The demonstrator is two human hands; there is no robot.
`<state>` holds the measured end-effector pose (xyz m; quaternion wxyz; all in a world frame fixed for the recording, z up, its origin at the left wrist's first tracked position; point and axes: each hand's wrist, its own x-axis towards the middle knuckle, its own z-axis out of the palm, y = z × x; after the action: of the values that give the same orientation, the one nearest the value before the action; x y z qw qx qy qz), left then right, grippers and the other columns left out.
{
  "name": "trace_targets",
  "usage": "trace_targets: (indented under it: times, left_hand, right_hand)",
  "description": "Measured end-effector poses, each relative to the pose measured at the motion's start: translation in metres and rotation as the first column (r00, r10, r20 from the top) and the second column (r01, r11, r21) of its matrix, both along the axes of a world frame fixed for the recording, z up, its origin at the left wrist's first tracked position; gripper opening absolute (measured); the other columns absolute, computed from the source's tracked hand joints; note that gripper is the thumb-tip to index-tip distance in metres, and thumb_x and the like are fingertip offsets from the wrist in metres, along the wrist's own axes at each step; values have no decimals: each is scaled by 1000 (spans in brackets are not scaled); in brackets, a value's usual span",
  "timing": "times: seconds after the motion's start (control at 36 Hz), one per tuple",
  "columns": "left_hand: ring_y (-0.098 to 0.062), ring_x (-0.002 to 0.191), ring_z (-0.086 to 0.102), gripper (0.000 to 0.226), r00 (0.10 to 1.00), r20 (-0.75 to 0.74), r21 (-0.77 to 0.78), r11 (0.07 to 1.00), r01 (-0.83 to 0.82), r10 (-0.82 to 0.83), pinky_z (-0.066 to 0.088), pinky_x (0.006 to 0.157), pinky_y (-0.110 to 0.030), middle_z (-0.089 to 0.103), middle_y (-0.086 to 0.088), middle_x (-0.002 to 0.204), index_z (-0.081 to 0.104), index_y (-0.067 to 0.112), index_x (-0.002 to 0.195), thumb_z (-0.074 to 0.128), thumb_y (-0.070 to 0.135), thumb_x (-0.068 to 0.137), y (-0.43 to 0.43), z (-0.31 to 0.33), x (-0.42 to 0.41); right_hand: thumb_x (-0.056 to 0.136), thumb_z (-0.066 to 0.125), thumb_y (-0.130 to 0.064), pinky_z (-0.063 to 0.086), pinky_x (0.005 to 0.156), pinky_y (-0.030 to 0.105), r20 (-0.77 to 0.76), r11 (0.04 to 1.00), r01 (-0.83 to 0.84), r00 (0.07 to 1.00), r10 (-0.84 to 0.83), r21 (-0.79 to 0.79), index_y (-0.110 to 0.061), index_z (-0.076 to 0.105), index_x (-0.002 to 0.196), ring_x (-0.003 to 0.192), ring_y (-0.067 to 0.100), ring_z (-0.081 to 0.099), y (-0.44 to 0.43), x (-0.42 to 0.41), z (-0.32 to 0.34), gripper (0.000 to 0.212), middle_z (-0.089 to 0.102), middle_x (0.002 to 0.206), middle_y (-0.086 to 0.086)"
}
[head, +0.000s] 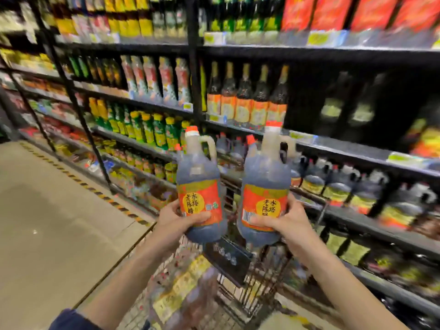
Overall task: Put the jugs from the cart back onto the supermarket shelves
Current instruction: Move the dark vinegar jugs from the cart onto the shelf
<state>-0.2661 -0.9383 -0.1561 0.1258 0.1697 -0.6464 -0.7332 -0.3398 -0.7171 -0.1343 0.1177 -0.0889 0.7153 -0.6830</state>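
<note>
A supermarket aisle runs away to the left, with a smooth beige floor (pixel 47 222) edged by a yellow and black striped line (pixel 95 190) along the foot of the shelving. Tall black metal shelves (pixel 333 52) fill the background, packed with rows of bottles: yellow and green labels on the upper tiers, dark bottles with orange labels (pixel 245 101) at mid height, and dark handled jugs (pixel 338 184) lower on the right. Much of the stock is blurred.

A person stands at a wire cart (pixel 240 296), arms stretched forward above it. The left hand (pixel 177 219) wraps around the lower part of one jug (pixel 200 184), and the right hand (pixel 284 220) wraps around the lower part of a second jug (pixel 265 184). Both jugs are upright, held side by side and slightly apart in front of the shelves. Each holds dark liquid and has an orange cap, a side handle and an orange label with a yellow circle. More bottles (pixel 183 294) lie in the cart below, blurred.
</note>
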Motion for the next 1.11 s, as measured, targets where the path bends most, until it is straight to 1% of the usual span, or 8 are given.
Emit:
trace_targets:
  times: [0.19, 0.31, 0.39, 0.56, 0.72, 0.86, 1.03, 1.11]
  left_hand:
    - [-11, 71, 71, 57, 983, -57, -41, 985, 170, -172, 56, 62, -20, 74, -3, 87, 64, 14, 91, 87, 21, 39, 78, 25, -68]
    - [-16, 75, 70, 52, 965, -84, -56, 968, 243, -247, 54, 64, -27, 74, 2, 84, 63, 17, 92, 90, 9, 48, 130, 39, -100]
    - [-19, 80, 70, 65, 957, -104, -15, 962, 273, -273, 54, 68, -32, 72, -1, 91, 61, 14, 97, 90, 22, 40, 169, 48, -123]
    - [-20, 80, 68, 45, 939, -177, 34, 952, 305, -294, 57, 69, -32, 71, -3, 89, 61, 13, 92, 85, 4, 55, 246, 61, -161]
    - [-24, 86, 69, 76, 928, -238, 85, 946, 314, -286, 55, 76, -39, 71, -7, 95, 61, 14, 97, 85, 31, 27, 299, 65, -193]
    - [-24, 89, 69, 74, 917, -262, 92, 938, 334, -301, 54, 70, -33, 71, -6, 96, 60, 14, 99, 87, 23, 31, 335, 72, -219]
    - [-25, 91, 70, 76, 902, -294, -6, 945, 328, -315, 57, 74, -40, 71, -6, 95, 59, 14, 101, 94, 22, 34, 356, 85, -244]
    - [-19, 84, 71, 80, 879, -349, -75, 945, 319, -324, 57, 66, -30, 73, -4, 93, 61, 8, 106, 93, 27, 35, 364, 89, -260]
  right_hand:
    - [37, 93, -12, 51, 54, 13, -95, 978, 202, 974, -205, -44, -17, 51, 112, 70, -3, 67, 84, -26, 24, 85, 67, 98, -5]
    - [51, 90, -5, 52, 66, 24, -126, 960, 268, 953, -276, -76, -15, 49, 120, 90, 11, 65, 135, -41, 35, 82, 66, 104, -1]
    - [50, 91, -7, 53, 72, 31, -141, 945, 318, 935, -326, -79, -17, 49, 119, 95, 16, 65, 175, -54, 38, 81, 66, 106, 1]
    - [35, 88, -19, 53, 58, 18, -176, 916, 383, 900, -399, -118, -14, 52, 116, 85, 12, 68, 249, -81, 47, 89, 69, 102, 1]
    - [36, 94, -15, 53, 57, 18, -218, 904, 409, 877, -427, -126, -14, 54, 115, 80, 8, 70, 305, -94, 53, 88, 70, 100, 2]
    - [26, 91, -28, 54, 61, 23, -238, 868, 478, 835, -497, -134, -13, 55, 116, 86, 14, 69, 337, -108, 55, 98, 70, 102, 2]
    - [25, 90, -37, 56, 71, 35, -238, 842, 517, 807, -540, -155, -11, 56, 119, 93, 23, 69, 359, -129, 60, 103, 71, 104, 6]
    - [24, 90, -36, 57, 76, 40, -251, 827, 535, 788, -562, -172, -10, 54, 121, 94, 25, 69, 364, -143, 61, 106, 71, 104, 8]
